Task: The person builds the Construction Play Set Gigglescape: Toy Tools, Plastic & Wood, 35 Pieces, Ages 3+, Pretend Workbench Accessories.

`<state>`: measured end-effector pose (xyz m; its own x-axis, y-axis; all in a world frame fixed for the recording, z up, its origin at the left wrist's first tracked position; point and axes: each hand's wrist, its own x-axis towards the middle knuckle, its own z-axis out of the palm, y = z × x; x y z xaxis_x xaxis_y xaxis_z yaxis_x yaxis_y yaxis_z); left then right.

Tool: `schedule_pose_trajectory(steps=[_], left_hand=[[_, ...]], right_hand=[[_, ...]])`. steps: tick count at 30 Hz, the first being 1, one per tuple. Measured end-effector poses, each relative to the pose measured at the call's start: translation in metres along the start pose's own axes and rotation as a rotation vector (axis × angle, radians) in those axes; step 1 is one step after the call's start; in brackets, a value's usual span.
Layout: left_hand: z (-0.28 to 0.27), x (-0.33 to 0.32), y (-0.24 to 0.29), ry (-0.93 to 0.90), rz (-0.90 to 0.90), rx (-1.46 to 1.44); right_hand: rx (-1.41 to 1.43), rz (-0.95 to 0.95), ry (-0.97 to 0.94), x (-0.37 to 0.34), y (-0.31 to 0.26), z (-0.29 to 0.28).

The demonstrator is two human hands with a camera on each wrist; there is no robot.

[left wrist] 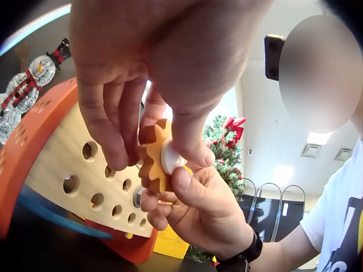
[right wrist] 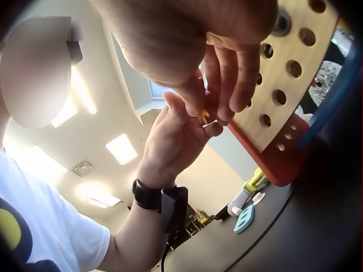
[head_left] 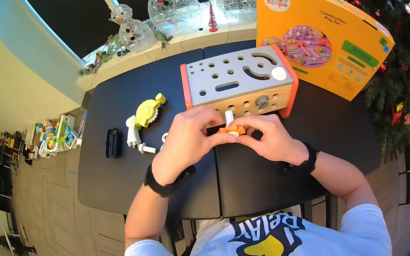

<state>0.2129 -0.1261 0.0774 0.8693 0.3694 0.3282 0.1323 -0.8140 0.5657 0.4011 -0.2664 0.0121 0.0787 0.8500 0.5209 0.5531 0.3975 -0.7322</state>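
**Pinched from both sides, an orange toothed gear [head_left: 237,131] was held above the table**

Thumb and fingers of the left hand [head_left: 183,144] closed on the gear's left side, and those of the right hand [head_left: 274,136] pinched its right side, both grips narrowed to the piece. A white peg [head_left: 229,118] pointed up from it, just in front of the toy workbench.

At the far left of the room, colourful toys [head_left: 59,135] crowded a spot beyond the patterned grey-brown floor [head_left: 70,215]. On the black, seamed table [head_left: 100,182] lay a small black open case [head_left: 112,143], then a yellow-and-white plastic toy [head_left: 148,113] with a rounded, toothed middle. A flat teal piece with holes [right wrist: 244,219] lay near it.

Across the back, white wire snowmen [head_left: 175,9] stood on a pale ledge [head_left: 177,43]. The grey-topped wooden workbench with red ends [head_left: 234,76] had a hole-dotted front. Behind its right end leaned a large orange cardboard box [head_left: 317,33], and at the far right rose a green Christmas tree with red ornaments [head_left: 388,50].
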Motion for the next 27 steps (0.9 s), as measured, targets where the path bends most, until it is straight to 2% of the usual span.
schedule_pose_trajectory(steps=[2,3,6,18,27], left_hand=[[-0.006,0.008,0.000,0.100,0.197,0.142],[-0.010,0.009,0.004,0.027,0.124,0.137],[-0.012,0.020,-0.001,0.045,0.262,0.202],[-0.002,0.041,0.005,-0.157,0.160,0.437],[0.004,0.051,0.003,-0.175,0.200,0.460]], right_hand=[[-0.002,0.023,0.009,-0.002,0.004,-0.001],[-0.003,0.032,0.014,-0.002,0.006,-0.001],[-0.049,0.029,0.016,0.000,0.004,-0.006],[-0.098,0.100,-0.064,0.011,-0.013,-0.016],[-0.109,0.125,-0.011,0.018,-0.010,-0.011]])
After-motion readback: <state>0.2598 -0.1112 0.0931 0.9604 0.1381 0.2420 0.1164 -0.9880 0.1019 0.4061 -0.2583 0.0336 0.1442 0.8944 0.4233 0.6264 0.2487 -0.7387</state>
